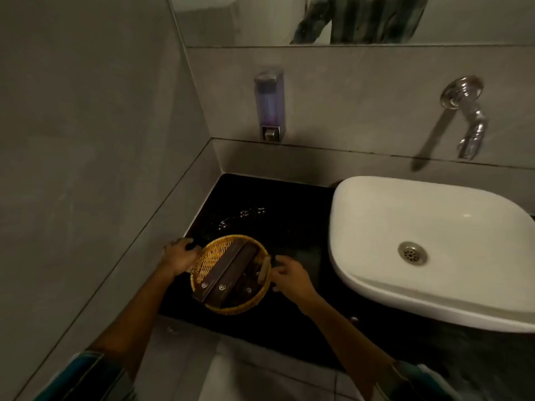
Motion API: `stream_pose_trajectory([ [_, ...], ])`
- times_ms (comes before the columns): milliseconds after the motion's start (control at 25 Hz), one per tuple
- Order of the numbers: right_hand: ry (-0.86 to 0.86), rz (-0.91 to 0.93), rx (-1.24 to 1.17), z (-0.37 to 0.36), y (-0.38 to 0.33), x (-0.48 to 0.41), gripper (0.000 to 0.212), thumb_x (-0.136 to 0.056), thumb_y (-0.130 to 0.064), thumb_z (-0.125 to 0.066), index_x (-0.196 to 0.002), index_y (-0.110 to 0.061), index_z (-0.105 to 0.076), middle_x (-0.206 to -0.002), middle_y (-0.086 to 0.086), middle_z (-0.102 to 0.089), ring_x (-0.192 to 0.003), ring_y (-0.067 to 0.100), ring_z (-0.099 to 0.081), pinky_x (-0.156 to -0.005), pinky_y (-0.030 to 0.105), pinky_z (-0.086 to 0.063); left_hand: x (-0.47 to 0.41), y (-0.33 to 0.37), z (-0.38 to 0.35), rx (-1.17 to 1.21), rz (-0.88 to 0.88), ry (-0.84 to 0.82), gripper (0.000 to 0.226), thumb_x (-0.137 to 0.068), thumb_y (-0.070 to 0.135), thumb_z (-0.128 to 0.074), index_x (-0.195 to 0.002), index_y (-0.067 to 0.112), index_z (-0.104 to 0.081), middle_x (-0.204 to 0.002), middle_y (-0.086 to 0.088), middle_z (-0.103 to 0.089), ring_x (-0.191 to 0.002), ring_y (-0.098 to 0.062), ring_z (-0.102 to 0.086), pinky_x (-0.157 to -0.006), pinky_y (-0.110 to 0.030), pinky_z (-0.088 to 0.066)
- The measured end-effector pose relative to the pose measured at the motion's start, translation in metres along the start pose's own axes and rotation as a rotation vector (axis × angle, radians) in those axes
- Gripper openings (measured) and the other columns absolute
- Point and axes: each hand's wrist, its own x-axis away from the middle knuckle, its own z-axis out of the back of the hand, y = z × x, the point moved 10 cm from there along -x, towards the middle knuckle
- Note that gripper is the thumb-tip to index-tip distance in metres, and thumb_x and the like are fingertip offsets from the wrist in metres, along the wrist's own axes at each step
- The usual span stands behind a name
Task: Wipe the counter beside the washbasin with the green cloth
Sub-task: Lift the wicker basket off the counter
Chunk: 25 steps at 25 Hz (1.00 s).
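Note:
A black counter [278, 215] lies left of the white washbasin [428, 244], with water drops glinting near its middle. A round wicker basket [208, 261] holding dark brown boxes [228, 273] sits at the counter's front. My left hand [179, 254] grips the basket's left rim. My right hand [289, 274] is at its right handle, fingers curled on it. No green cloth is in view.
A soap dispenser [269, 104] hangs on the back wall above the counter. A chrome tap [469, 117] juts out over the basin. Grey tiled walls close in the left and back. A mirror [347, 18] runs along the top.

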Motion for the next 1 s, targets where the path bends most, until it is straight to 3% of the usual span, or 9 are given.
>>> stream_pose_trajectory([
  [120, -0.047, -0.100, -0.220, -0.015, 0.007, -0.012, 0.076, -0.087, -0.010, -0.064, -0.149, -0.012, -0.020, -0.103, 0.006, -0.065, -0.096, 0.021, -0.065, -0.088, 0.042, -0.056, 0.000, -0.027, -0.013, 0.324, 0.092, 0.001, 0.046, -0.092, 0.030, -0.058, -0.134, 0.012, -0.049, -0.128, -0.020, -0.059, -0.112, -0.034, -0.059, -0.094, -0.040, -0.049],
  [200, -0.093, -0.161, -0.351, -0.020, 0.007, -0.013, 0.080, -0.087, -0.003, -0.062, -0.150, -0.014, -0.014, -0.108, 0.009, -0.063, -0.096, 0.020, -0.063, -0.081, 0.037, -0.055, 0.002, -0.033, -0.017, 0.468, 0.117, 0.046, 0.038, -0.092, 0.021, -0.061, -0.127, 0.008, -0.057, -0.122, -0.020, -0.064, -0.104, -0.029, -0.062, -0.091, -0.038, -0.051],
  [280, -0.118, -0.168, -0.389, -0.023, 0.008, -0.006, 0.078, -0.088, -0.001, -0.060, -0.150, -0.013, -0.015, -0.116, 0.011, -0.059, -0.097, 0.019, -0.062, -0.072, 0.029, -0.052, 0.008, -0.027, -0.016, 0.542, 0.113, 0.077, 0.034, -0.089, 0.019, -0.064, -0.120, 0.005, -0.063, -0.110, -0.019, -0.070, -0.095, -0.027, -0.065, -0.091, -0.042, -0.054],
  [400, -0.065, -0.090, -0.387, -0.002, 0.017, 0.016, 0.076, -0.089, -0.004, -0.062, -0.150, -0.011, -0.017, -0.106, 0.004, -0.063, -0.089, 0.014, -0.065, -0.069, 0.024, -0.055, 0.029, -0.012, -0.021, 0.586, 0.069, 0.062, 0.030, -0.090, 0.014, -0.063, -0.119, 0.007, -0.064, -0.086, -0.006, -0.071, -0.080, -0.021, -0.065, -0.079, -0.038, -0.057],
  [520, 0.030, -0.056, -0.413, 0.037, 0.041, 0.053, 0.078, -0.084, -0.004, -0.068, -0.148, -0.015, -0.024, -0.115, 0.006, -0.064, -0.098, 0.016, -0.067, -0.068, 0.021, -0.057, 0.069, 0.009, -0.048, 0.677, 0.021, -0.034, 0.027, -0.089, 0.009, -0.063, -0.116, 0.005, -0.065, -0.082, -0.004, -0.071, -0.073, -0.018, -0.065, -0.064, -0.025, -0.060],
  [600, 0.098, -0.049, -0.412, 0.062, 0.059, 0.078, 0.074, -0.082, -0.004, -0.071, -0.144, -0.020, -0.033, -0.119, 0.005, -0.064, -0.103, 0.015, -0.066, -0.067, 0.020, -0.057, 0.095, 0.020, -0.074, 0.703, 0.034, -0.090, 0.028, -0.089, 0.005, -0.062, -0.116, 0.003, -0.064, -0.077, -0.007, -0.069, -0.067, -0.018, -0.063, -0.063, -0.027, -0.058],
  [760, 0.201, -0.084, -0.419, 0.100, 0.093, 0.113, 0.056, -0.081, -0.005, -0.071, -0.131, -0.023, -0.052, -0.113, -0.001, -0.069, -0.095, 0.008, -0.070, -0.064, 0.017, -0.057, 0.134, 0.031, -0.123, 0.652, 0.044, -0.172, 0.032, -0.090, 0.007, -0.060, -0.123, 0.005, -0.059, -0.089, -0.013, -0.070, -0.076, -0.022, -0.067, -0.073, -0.035, -0.058],
  [1000, 0.234, -0.102, -0.364, 0.125, 0.120, 0.136, 0.063, -0.080, -0.005, -0.072, -0.135, -0.021, -0.047, -0.121, 0.002, -0.064, -0.108, 0.015, -0.064, -0.080, 0.025, -0.056, 0.158, 0.047, -0.159, 0.527, 0.027, -0.165, 0.037, -0.090, 0.014, -0.062, -0.126, 0.009, -0.058, -0.101, -0.008, -0.070, -0.093, -0.023, -0.068, -0.080, -0.035, -0.057],
])
